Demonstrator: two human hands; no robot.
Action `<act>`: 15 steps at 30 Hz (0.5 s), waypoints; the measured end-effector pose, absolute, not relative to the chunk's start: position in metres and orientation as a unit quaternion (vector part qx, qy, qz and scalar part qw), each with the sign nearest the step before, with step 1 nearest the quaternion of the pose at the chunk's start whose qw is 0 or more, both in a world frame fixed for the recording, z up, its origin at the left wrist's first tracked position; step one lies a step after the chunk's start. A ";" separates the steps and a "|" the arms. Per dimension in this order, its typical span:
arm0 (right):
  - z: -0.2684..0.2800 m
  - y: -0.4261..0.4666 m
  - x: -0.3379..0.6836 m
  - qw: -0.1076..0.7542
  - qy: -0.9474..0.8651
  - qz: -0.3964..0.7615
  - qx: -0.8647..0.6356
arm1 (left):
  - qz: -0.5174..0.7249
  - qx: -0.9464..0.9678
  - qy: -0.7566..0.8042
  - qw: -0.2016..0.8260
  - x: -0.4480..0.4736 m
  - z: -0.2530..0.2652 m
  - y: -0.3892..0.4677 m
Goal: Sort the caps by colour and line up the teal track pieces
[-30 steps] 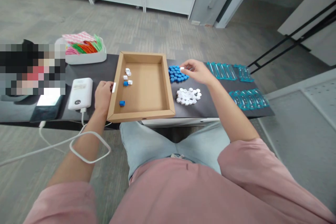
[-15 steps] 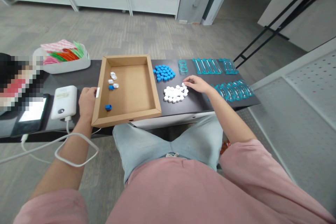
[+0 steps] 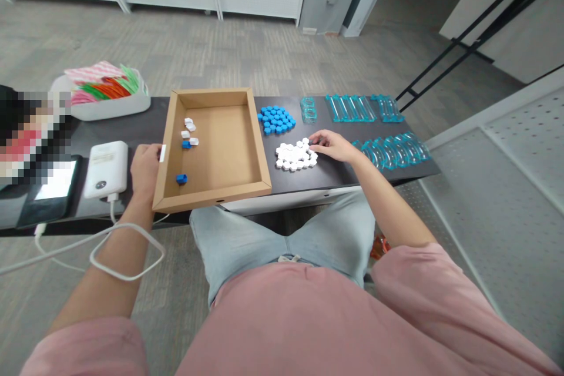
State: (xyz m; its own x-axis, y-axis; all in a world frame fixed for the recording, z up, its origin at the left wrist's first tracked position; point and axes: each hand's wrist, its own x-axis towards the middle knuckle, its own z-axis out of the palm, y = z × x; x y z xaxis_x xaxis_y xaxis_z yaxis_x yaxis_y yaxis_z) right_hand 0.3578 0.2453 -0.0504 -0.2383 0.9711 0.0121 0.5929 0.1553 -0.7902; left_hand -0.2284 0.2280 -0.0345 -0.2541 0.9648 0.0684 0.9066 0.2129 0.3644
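Observation:
A shallow cardboard tray [image 3: 261,153] stands on the dark table, its left part holding several white hexagonal pieces [image 3: 189,125] and two blue ones [image 3: 181,178]. My left hand [image 3: 146,169] is closed at the tray's left wall, fingers curled against the edge. To the right of the tray lies a tight cluster of white hexagonal pieces [image 3: 294,155]. My right hand [image 3: 331,145] is at that cluster's right edge, its thumb and fingers bent and a little apart, with nothing visible between them. Behind the white cluster is a group of blue hexagonal pieces [image 3: 276,120].
Clear teal plastic parts lie in rows [image 3: 392,151] at the right, with straight ones [image 3: 352,108] behind. At the left are a white power bank [image 3: 106,169] with a cable, a phone [image 3: 50,188] and a white basin [image 3: 110,108] of colourful strips. A blurred person is at far left.
My right hand has drawn back and lower slightly, its fingertips beside the white cluster's upper right piece, which sits closer in. My left hand stays at the tray wall.

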 end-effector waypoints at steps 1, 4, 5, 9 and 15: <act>-0.050 0.245 0.356 0.275 -0.709 0.342 -0.552 | 0.163 0.605 0.775 0.088 -0.228 -0.034 0.228; -0.050 0.244 0.355 0.273 -0.707 0.336 -0.559 | 0.154 0.606 0.775 0.091 -0.229 -0.034 0.228; -0.049 0.244 0.355 0.273 -0.707 0.332 -0.562 | 0.157 0.608 0.773 0.091 -0.230 -0.035 0.228; -0.041 0.247 0.348 0.295 -0.718 0.289 -0.560 | 0.179 0.608 0.769 0.087 -0.231 -0.038 0.228; -0.010 0.279 0.266 0.329 -0.790 0.220 -0.467 | 0.211 0.611 0.754 0.118 -0.227 -0.037 0.225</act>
